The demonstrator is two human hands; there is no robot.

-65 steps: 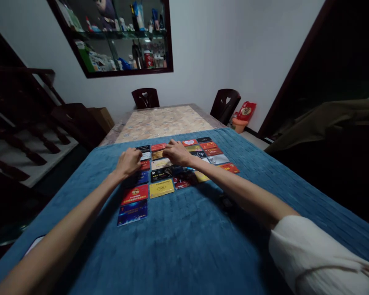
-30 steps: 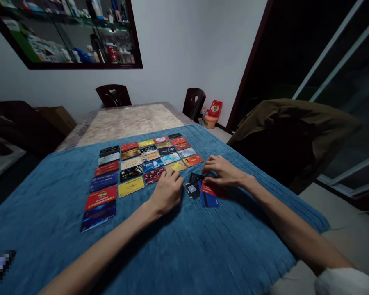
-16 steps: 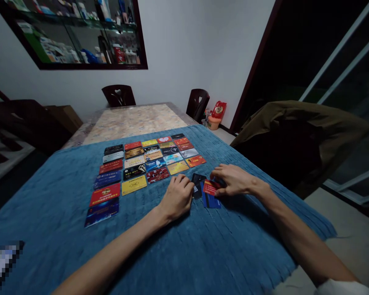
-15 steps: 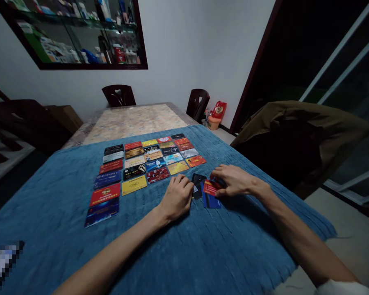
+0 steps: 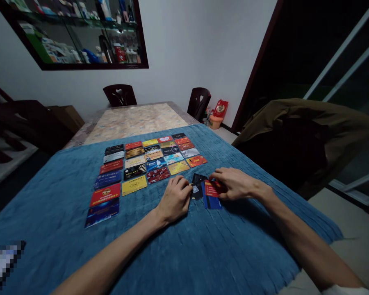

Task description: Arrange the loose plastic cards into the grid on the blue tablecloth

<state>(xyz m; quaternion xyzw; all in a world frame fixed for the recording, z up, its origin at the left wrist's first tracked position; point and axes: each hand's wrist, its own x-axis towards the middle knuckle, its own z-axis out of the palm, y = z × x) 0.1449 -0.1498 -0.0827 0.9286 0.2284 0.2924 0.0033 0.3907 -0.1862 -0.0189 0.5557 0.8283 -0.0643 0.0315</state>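
Observation:
My right hand (image 5: 233, 183) has its thumb and fingers closed on the right end of a red card (image 5: 211, 189). That card overlaps a blue card (image 5: 213, 202) with a dark stripe. Just left of these lie black cards (image 5: 198, 191), one bearing a pale square. My left hand (image 5: 176, 197) rests on the cloth with curled fingers, its fingertips beside the black cards. A small yellowish edge shows at those fingertips; what they hold, if anything, is hidden. Beyond my left hand, several cards lie in rows, among them a yellow card (image 5: 134, 184) and a dark red patterned card (image 5: 158, 175).
A blue cloth (image 5: 58, 196) covers the near part of the table (image 5: 135, 116). At the lower left is a blurred-out pale object (image 5: 3, 262). A chair draped with a brown garment (image 5: 295, 112) stands at the right; dark chairs (image 5: 120, 95) stand at the far end.
The red card and right hand have shifted very slightly, and a little more of the red card shows. My left hand has edged slightly left, away from the black cards. The rows are unchanged.

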